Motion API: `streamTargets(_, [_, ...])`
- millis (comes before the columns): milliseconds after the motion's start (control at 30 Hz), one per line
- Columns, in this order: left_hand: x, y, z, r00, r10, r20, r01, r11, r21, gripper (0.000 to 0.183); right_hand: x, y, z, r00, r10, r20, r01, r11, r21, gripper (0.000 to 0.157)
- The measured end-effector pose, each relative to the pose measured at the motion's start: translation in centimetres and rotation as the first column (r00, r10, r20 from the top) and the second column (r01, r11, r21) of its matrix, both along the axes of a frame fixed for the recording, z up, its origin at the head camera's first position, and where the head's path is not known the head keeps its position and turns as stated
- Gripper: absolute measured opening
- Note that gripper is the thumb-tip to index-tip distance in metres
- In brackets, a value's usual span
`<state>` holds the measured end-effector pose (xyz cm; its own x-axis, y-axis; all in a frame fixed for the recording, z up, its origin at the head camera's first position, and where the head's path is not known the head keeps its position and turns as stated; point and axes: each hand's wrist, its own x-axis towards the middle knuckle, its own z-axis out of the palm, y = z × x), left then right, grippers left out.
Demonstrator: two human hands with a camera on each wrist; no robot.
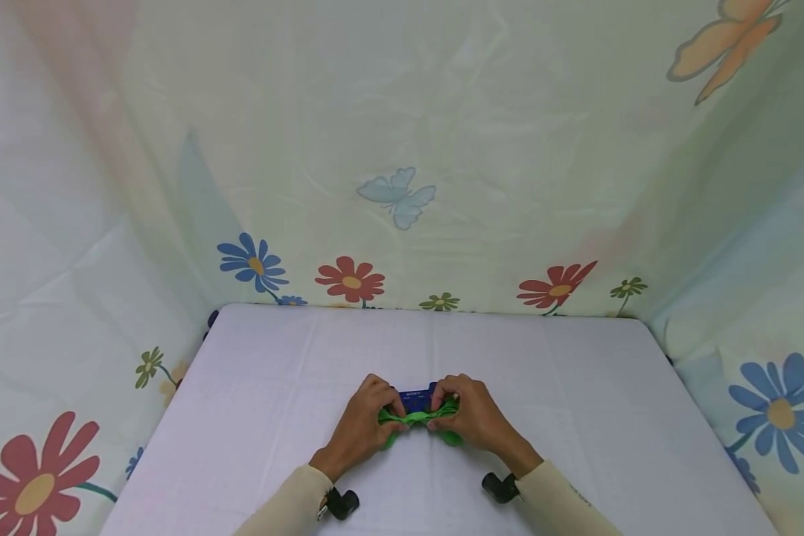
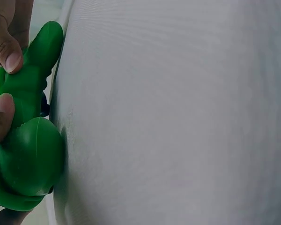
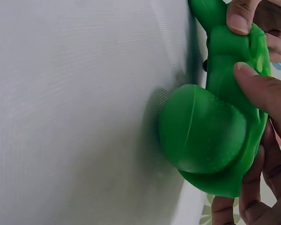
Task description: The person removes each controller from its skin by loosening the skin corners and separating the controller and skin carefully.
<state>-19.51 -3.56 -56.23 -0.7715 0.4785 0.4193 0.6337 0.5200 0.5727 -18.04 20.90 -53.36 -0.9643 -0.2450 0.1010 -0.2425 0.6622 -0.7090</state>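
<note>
Low over the middle of the table, both hands grip a bright green rubbery game controller cover (image 1: 415, 418) that has rounded grip-shaped lobes. My left hand (image 1: 365, 413) pinches its left side and my right hand (image 1: 476, 413) its right side, thumbs towards me and fingers on the far side. Between the hands, a blue game controller (image 1: 415, 400) with SONY lettering shows beyond the cover's edge. In the left wrist view, one lobe of the green cover (image 2: 33, 159) hangs close to the tabletop. The right wrist view has my thumb (image 3: 264, 91) pressing on the cover (image 3: 201, 131).
A white cloth-covered table (image 1: 563, 387) lies under the hands. Behind and beside it hang pale curtains (image 1: 496, 186) printed with flowers and butterflies. Black wrist cameras (image 1: 343, 504) sit at both cuffs, and a small dark object (image 1: 212, 318) shows at the far left corner.
</note>
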Motion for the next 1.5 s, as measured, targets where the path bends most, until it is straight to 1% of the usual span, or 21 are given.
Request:
streamTargets(133, [0.0, -0.4, -0.5, 0.999, 0.024, 0.040, -0.025, 0.999, 0.022, 0.031, 0.2, 0.3, -0.3, 0.999, -0.007, -0.042, 0.007, 1.000, -0.015, 0.038])
streamTargets(267, [0.2, -1.3, -0.8, 0.994, 0.059, 0.091, -0.066, 0.995, 0.076, 0.046, 0.7, 1.1, -0.7, 0.997, -0.007, -0.080, 0.000, 0.996, -0.091, 0.042])
streamTargets(367, [0.4, -2.2, -0.6, 0.987, 0.074, 0.142, -0.094, 0.986, 0.140, 0.057, 1.1, 1.9, -0.9, 0.995, -0.004, -0.100, -0.011, 0.988, -0.151, 0.047])
streamTargets(433, [0.6, -2.8, -0.5, 0.982, 0.076, 0.170, -0.105, 0.980, 0.171, 0.062, 1.2, 2.4, -1.1, 0.995, -0.001, -0.104, -0.017, 0.985, -0.169, 0.051])
streamTargets(533, [0.8, -3.7, -0.4, 0.970, 0.068, 0.235, -0.116, 0.974, 0.195, 0.069, 1.3, 3.1, -1.6, 0.997, 0.005, -0.078, -0.019, 0.983, -0.183, 0.060])
streamTargets(600, [0.9, -4.0, -0.5, 0.958, 0.061, 0.280, -0.118, 0.975, 0.191, 0.074, 1.3, 3.4, -1.9, 0.999, 0.010, -0.050, -0.019, 0.984, -0.178, 0.067])
streamTargets(700, [1.0, -4.2, -0.8, 0.939, 0.039, 0.341, -0.108, 0.977, 0.186, 0.082, 1.3, 3.7, -2.3, 1.000, 0.010, -0.011, -0.012, 0.986, -0.164, 0.077])
streamTargets(733, [1.1, -4.2, -0.9, 0.936, 0.029, 0.350, -0.099, 0.978, 0.185, 0.085, 1.2, 3.7, -2.4, 1.000, 0.011, -0.001, -0.011, 0.987, -0.159, 0.080])
streamTargets(833, [1.1, -4.0, -1.3, 0.935, 0.012, 0.354, -0.077, 0.983, 0.169, 0.090, 1.2, 3.7, -2.6, 0.999, 0.013, 0.031, -0.008, 0.989, -0.150, 0.089])
streamTargets(900, [1.0, -3.9, -1.5, 0.938, 0.012, 0.347, -0.069, 0.986, 0.153, 0.092, 1.1, 3.6, -2.7, 0.998, 0.021, 0.054, -0.013, 0.990, -0.140, 0.094])
streamTargets(1033, [1.0, -3.7, -1.8, 0.945, 0.032, 0.326, -0.067, 0.993, 0.096, 0.096, 1.0, 3.6, -3.0, 0.995, 0.037, 0.095, -0.025, 0.992, -0.124, 0.100])
streamTargets(1133, [0.9, -3.6, -2.0, 0.949, 0.044, 0.313, -0.069, 0.995, 0.072, 0.097, 0.7, 3.7, -3.2, 0.995, 0.045, 0.092, -0.033, 0.992, -0.121, 0.098])
streamTargets(1267, [0.8, -3.5, -2.1, 0.946, 0.060, 0.318, -0.090, 0.993, 0.081, 0.091, 0.5, 4.0, -3.5, 0.995, 0.058, 0.079, -0.049, 0.993, -0.106, 0.093])
streamTargets(1333, [0.8, -3.5, -2.1, 0.945, 0.069, 0.321, -0.102, 0.991, 0.088, 0.086, 0.5, 4.2, -3.6, 0.994, 0.068, 0.088, -0.059, 0.993, -0.102, 0.093])
streamTargets(1433, [0.8, -3.7, -2.4, 0.951, 0.083, 0.298, -0.113, 0.990, 0.087, 0.080, 0.6, 4.2, -3.5, 0.991, 0.091, 0.096, -0.082, 0.992, -0.091, 0.093])
streamTargets(1500, [0.8, -3.7, -2.7, 0.955, 0.088, 0.283, -0.119, 0.989, 0.092, 0.077, 0.6, 4.2, -3.4, 0.992, 0.103, 0.072, -0.097, 0.992, -0.086, 0.089])
